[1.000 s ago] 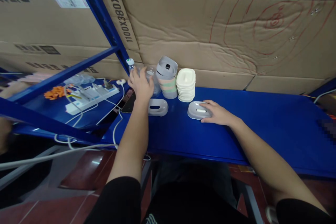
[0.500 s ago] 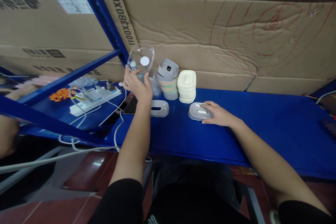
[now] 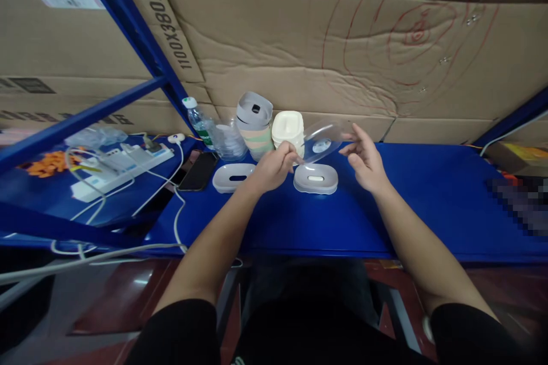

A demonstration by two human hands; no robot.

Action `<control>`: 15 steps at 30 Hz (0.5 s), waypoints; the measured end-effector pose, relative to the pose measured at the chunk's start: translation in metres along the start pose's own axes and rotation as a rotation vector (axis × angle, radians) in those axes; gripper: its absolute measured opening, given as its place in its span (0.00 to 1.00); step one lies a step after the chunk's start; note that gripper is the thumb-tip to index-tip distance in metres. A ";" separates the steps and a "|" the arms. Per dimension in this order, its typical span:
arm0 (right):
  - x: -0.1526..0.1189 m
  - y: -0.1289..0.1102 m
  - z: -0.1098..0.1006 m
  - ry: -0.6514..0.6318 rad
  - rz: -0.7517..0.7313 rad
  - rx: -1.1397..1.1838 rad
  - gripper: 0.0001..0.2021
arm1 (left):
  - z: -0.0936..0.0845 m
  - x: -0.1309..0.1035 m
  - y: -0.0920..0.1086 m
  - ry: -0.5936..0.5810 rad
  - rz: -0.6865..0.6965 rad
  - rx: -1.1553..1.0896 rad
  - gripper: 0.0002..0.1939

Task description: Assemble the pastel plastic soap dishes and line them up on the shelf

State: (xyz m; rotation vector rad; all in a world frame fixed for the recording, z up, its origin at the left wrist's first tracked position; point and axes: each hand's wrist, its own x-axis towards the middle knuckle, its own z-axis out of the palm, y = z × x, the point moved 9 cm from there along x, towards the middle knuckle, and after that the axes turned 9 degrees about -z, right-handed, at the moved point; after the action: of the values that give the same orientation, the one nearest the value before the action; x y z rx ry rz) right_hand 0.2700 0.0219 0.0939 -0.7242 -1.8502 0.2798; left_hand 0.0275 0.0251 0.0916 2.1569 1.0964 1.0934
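Observation:
My left hand (image 3: 277, 167) pinches the left edge of a clear plastic lid (image 3: 331, 136) with a round white patch, tilted in the air. Close to the lid's right end is my right hand (image 3: 363, 158), fingers apart; whether its fingertips touch the lid is hard to tell. Below the lid, a grey oval tray (image 3: 315, 187) with a white piece in its middle rests on the blue table. Another grey tray (image 3: 222, 183), with a dark slot, lies left of it. Behind stand a stack of cream containers (image 3: 287, 125) and a stack of grey and coloured ones (image 3: 256, 137).
Clear lids (image 3: 229, 141) are stacked beside a bottle (image 3: 199, 124). A black phone (image 3: 198, 171), a white power strip (image 3: 122, 172) with cables and orange pieces (image 3: 51, 164) are at the left. A blue frame post (image 3: 124, 14) stands there; cardboard (image 3: 265, 28) lines the back.
My left hand has brought the clear lid rightward and down from above the stacks. My right hand has let go of the grey tray and risen beside the lid. The view has shifted right.

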 end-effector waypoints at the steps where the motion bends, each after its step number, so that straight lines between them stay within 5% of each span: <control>1: 0.000 0.006 0.002 0.000 0.054 0.037 0.40 | 0.008 0.001 -0.001 -0.065 -0.037 -0.048 0.20; 9: -0.013 0.046 0.013 -0.015 0.571 0.133 0.31 | 0.033 0.005 -0.042 -0.281 -0.400 -0.278 0.19; 15: -0.026 0.060 0.022 -0.334 0.662 -0.050 0.29 | 0.042 0.004 -0.062 -0.294 -0.546 -0.066 0.19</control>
State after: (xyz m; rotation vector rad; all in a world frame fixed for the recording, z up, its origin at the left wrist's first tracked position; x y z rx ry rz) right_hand 0.2770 0.0566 0.0345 -1.3849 -1.8756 0.8225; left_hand 0.0362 0.0605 0.0263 1.7365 1.3673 0.5380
